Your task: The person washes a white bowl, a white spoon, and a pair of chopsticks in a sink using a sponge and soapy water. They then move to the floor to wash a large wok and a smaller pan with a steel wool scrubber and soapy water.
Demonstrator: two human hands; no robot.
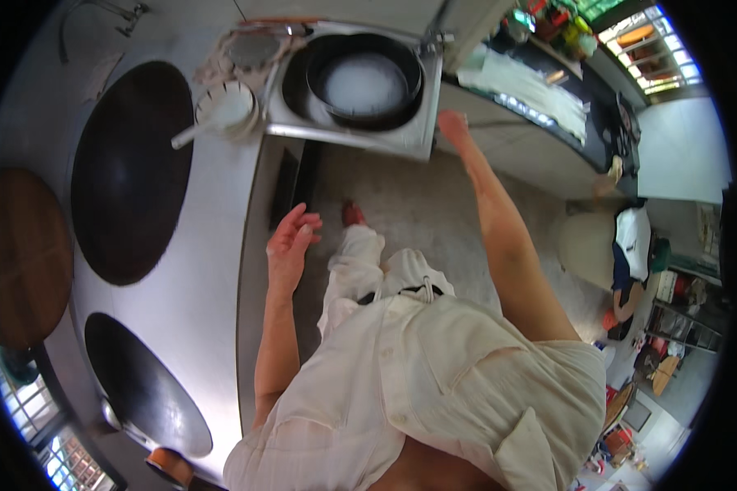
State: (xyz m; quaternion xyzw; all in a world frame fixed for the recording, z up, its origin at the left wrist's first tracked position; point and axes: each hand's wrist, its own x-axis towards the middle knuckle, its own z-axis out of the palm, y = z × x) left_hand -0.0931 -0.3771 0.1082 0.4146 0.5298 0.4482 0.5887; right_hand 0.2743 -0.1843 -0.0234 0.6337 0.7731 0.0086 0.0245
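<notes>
My left hand [292, 245] is held in the air beside the counter's edge, fingers spread and slightly bent, with nothing in it. My right hand [453, 127] is by the right corner of a stainless steel sink [350, 140]. It is small and blurred; whether it grips or touches anything cannot be made out. In the sink sits a round black pan [319, 80] with a cloudy whitish liquid [365, 89] in it. To the left of the sink stands a white bowl [212, 98], and a pale handle [190, 135] sticks out over its rim.
Two large dark woks [132, 178] [141, 380] are set along the pale counter [215, 233]. A round wooden lid [24, 258] leans at the far left. A crumpled cloth [212, 61] lies behind the bowl. On the right, a dark worktop [596, 92] carries a whitish sheet [522, 86]; another person [629, 251] is beyond.
</notes>
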